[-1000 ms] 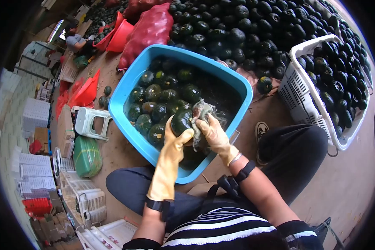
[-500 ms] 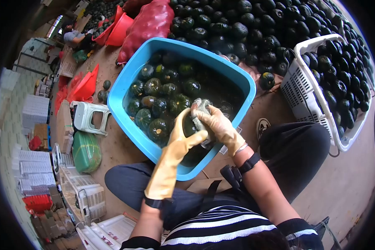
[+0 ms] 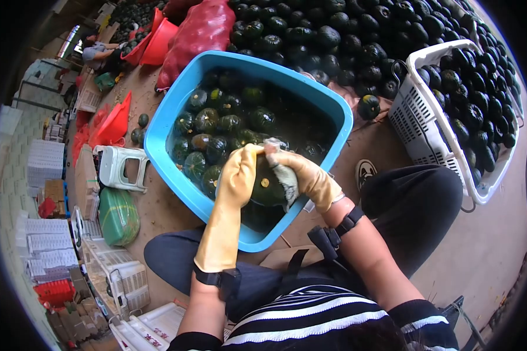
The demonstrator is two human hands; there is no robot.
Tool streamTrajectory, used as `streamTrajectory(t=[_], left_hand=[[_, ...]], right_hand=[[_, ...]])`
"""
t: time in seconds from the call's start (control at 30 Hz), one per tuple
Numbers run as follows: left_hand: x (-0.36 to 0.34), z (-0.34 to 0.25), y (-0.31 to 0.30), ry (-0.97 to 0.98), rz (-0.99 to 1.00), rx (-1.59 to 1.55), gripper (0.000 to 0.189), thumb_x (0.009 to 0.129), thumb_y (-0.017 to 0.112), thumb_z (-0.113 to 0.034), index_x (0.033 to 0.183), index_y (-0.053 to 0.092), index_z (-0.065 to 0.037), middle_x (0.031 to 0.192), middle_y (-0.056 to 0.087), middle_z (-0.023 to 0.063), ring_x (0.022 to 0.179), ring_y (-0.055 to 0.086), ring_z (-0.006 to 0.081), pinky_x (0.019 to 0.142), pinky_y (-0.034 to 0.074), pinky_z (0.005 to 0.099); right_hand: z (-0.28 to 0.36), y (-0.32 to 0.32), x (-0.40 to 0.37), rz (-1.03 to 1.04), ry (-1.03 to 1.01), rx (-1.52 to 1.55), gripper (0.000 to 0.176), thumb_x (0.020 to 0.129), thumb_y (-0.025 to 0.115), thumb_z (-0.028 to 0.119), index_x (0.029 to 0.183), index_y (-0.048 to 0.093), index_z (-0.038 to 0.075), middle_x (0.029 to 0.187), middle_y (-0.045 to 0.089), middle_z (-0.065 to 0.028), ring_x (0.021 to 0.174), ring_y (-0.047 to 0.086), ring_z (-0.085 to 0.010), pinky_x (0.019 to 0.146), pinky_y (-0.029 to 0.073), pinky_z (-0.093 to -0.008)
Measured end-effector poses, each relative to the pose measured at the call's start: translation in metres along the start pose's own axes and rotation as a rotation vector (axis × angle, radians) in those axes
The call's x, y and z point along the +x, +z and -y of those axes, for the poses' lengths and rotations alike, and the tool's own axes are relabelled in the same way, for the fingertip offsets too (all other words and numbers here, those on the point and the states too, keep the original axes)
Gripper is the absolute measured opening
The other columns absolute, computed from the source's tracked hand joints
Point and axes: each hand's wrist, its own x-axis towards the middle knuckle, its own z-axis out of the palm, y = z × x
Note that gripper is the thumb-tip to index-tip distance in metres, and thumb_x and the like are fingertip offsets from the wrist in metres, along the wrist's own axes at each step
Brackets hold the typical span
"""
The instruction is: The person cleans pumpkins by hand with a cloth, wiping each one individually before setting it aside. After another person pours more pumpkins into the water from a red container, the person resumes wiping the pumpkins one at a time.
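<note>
The kabocha squash is positioned inside the near part of the blue basin, close to the near wall, with other squashes lying beyond it in the water. The left hand, in a rubber glove, supports the squash from its left side with curled fingers; contact at the underside cannot be told. The right hand, also gloved, has its fingers closed on the wet cloth, which lies against the right side of the rind.

For effective wiping, brace the squash firmly with the left hand, press the cloth flat, and follow the curve of the rind. Work around the stem scar separately (grit could lodge there). Wet rind is likely slippery, so hold the squash low over the water.

Orientation: the stem scar faces upward, toward the wearer. The body appears rounded; no distinct long axis can be made out.
</note>
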Motion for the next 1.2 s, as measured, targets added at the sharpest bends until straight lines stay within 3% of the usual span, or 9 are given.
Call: streamTrajectory(t=[0.2,0.33,0.4,0.5,0.73,0.87,0.93,1.13,1.2], left_hand=[[0.03,-0.009,0.018,0.07,-0.075,-0.227,0.055,0.113,0.034,-0.034,0.1,0.07,0.006,0.095,0.075,0.0151,0.088,0.07,0.0192,0.083,0.055,0.0347],[0.019,-0.027,0.028,0.14,-0.073,0.53,0.042,0.102,0.059,-0.033,0.121,0.066,0.003,0.119,0.068,0.0244,0.1,0.069,0.0322,0.092,0.055,0.0406],[-0.019,-0.012,0.061,0.183,-0.154,0.79,0.092,0.082,0.083,-0.04,0.149,0.037,0.003,0.14,0.052,0.0291,0.126,0.056,0.0388,0.108,0.046,0.0421],[-0.016,0.009,0.053,-0.081,-0.153,0.193,0.097,0.075,0.09,-0.036,0.147,0.037,0.003,0.132,0.057,0.0186,0.117,0.06,0.0253,0.101,0.05,0.0367],[-0.013,-0.028,0.022,-0.437,-0.125,-0.589,0.073,0.093,0.074,-0.039,0.148,0.043,-0.001,0.13,0.06,0.0097,0.122,0.056,0.0193,0.098,0.051,0.0339],[-0.01,-0.002,0.012,-0.413,-0.048,-0.4,0.063,0.097,0.068,-0.039,0.144,0.049,-0.001,0.13,0.062,0.0092,0.112,0.063,0.018,0.091,0.055,0.0313],[0.009,-0.011,-0.009,-0.438,0.234,-0.362,0.06,0.099,0.056,-0.05,0.139,0.055,-0.005,0.111,0.07,0.0104,0.081,0.07,0.0179,0.056,0.058,0.0332],[0.18,-0.019,-0.035,-0.227,-0.079,-1.018,0.069,0.101,0.046,-0.061,0.134,0.057,-0.002,0.117,0.069,0.0183,0.1,0.07,0.0342,0.073,0.061,0.0368],[0.196,-0.036,-0.022,0.005,-0.2,-0.577,0.063,0.101,0.052,-0.055,0.132,0.058,-0.002,0.117,0.069,0.0173,0.107,0.068,0.0322,0.084,0.059,0.0379]], right_hand=[[0.013,0.022,0.008,0.156,-0.174,0.307,0.042,0.094,0.07,0.038,0.122,0.065,0.006,0.115,0.071,-0.0114,0.098,0.07,-0.0234,0.091,0.057,-0.0377],[-0.003,0.001,0.004,-0.282,-0.239,0.438,0.035,0.095,0.066,0.041,0.115,0.068,0.011,0.105,0.073,-0.0053,0.093,0.069,-0.0185,0.087,0.056,-0.033],[-0.013,-0.025,0.018,-0.303,-0.3,0.316,0.028,0.095,0.067,0.038,0.107,0.066,0.013,0.093,0.067,0.0001,0.084,0.063,-0.011,0.08,0.052,-0.0295],[-0.021,-0.024,0.023,-0.537,-0.465,0.022,0.018,0.099,0.062,0.028,0.107,0.064,0.012,0.094,0.061,0.0026,0.085,0.056,-0.0079,0.078,0.048,-0.0264],[-0.014,0.007,0.017,-0.635,-0.521,-0.125,0.021,0.101,0.062,0.027,0.11,0.062,0.009,0.097,0.062,0.0007,0.085,0.056,-0.009,0.078,0.049,-0.0269],[-0.029,-0.005,0.015,-0.667,-0.417,-0.664,0.041,0.099,0.065,0.034,0.125,0.061,0.001,0.107,0.069,-0.0077,0.094,0.063,-0.0171,0.086,0.051,-0.0327],[-0.036,-0.009,0.023,-0.543,-0.433,-0.396,0.038,0.101,0.064,0.035,0.121,0.062,0.003,0.105,0.069,-0.0073,0.092,0.064,-0.0161,0.084,0.051,-0.0307],[-0.027,-0.034,0.038,-0.392,-0.361,0.529,0.025,0.103,0.06,0.04,0.097,0.055,0.017,0.085,0.062,-0.0016,0.064,0.057,-0.0142,0.052,0.046,-0.0295],[-0.02,-0.028,0.039,-0.491,-0.36,0.516,0.025,0.103,0.06,0.041,0.098,0.055,0.017,0.086,0.062,-0.0016,0.065,0.057,-0.0145,0.053,0.047,-0.029]])
